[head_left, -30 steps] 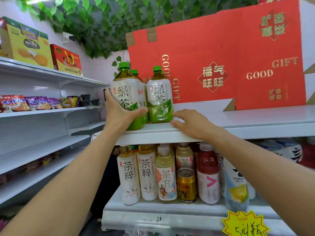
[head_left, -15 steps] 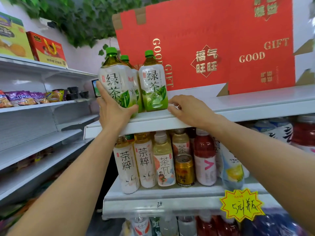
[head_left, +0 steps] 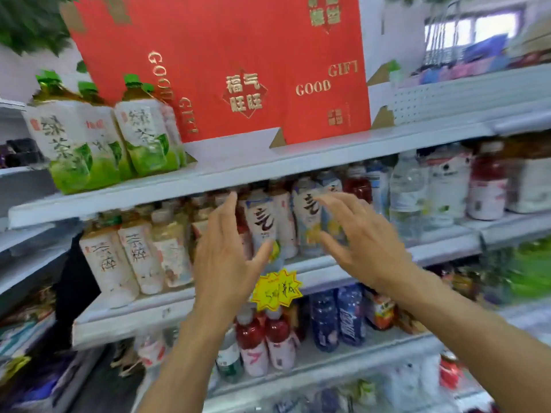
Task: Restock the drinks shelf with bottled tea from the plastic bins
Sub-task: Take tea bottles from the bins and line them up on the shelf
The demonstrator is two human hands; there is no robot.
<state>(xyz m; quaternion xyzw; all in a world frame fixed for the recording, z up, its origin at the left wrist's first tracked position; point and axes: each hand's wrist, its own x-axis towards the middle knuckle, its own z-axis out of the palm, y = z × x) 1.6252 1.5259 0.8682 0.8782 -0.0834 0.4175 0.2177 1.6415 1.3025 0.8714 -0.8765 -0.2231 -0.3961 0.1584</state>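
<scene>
Three green-capped bottles of green tea stand together at the left end of the top white shelf. My left hand hangs in the air in front of the second shelf, fingers spread, holding nothing. My right hand is beside it to the right, also spread and empty, in front of white-labelled bottles on that shelf. Pale tea bottles stand at the left of the second shelf. The picture is blurred. No plastic bin is in view.
A big red gift box stands on the top shelf behind the green tea. A yellow price tag hangs from the second shelf's edge. Water and red drinks fill the right side; more bottles stand on the third shelf. Snack shelves lie left.
My left hand has let go of the green tea bottle and my right hand has left the top shelf's edge. Both have dropped to the second shelf, and the view has swung right and down.
</scene>
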